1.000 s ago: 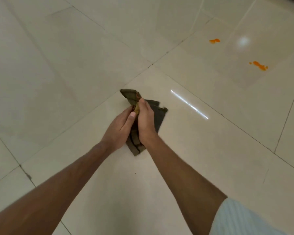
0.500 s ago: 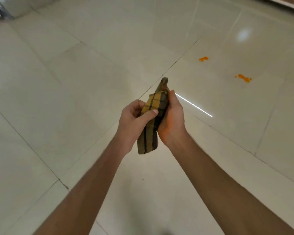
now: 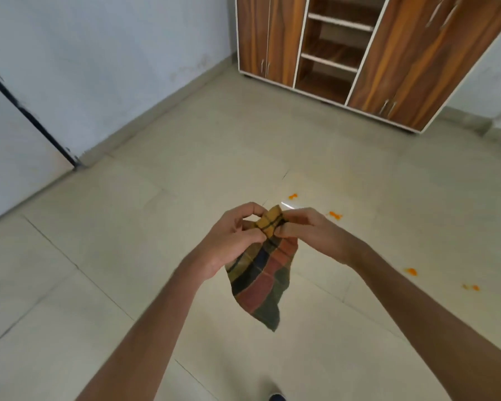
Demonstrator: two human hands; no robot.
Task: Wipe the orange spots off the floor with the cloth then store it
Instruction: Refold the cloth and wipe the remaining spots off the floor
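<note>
A plaid cloth [image 3: 262, 279] in yellow, red and dark stripes hangs in the air at mid-frame. My left hand [image 3: 232, 241] and my right hand [image 3: 310, 231] both pinch its top edge, close together. Orange spots mark the pale tiled floor [image 3: 128, 256] to the right: one spot [image 3: 292, 196] just beyond my hands, a second spot [image 3: 335, 215] beside my right hand, a third spot [image 3: 411, 271] past my right forearm, and a smaller smear [image 3: 472, 287] further right.
A wooden cabinet [image 3: 411, 68] stands against the far wall, its middle section [image 3: 330, 50] open with shelves showing. A white wall [image 3: 99, 68] runs along the left with a dark-edged door panel [image 3: 21, 140]. A shoe tip [image 3: 276, 397] shows at the bottom edge.
I have risen from the floor with the cloth, which was pressed on the tile and now hangs unfolded between both hands. The view has lifted to show the cabinet and wall.
</note>
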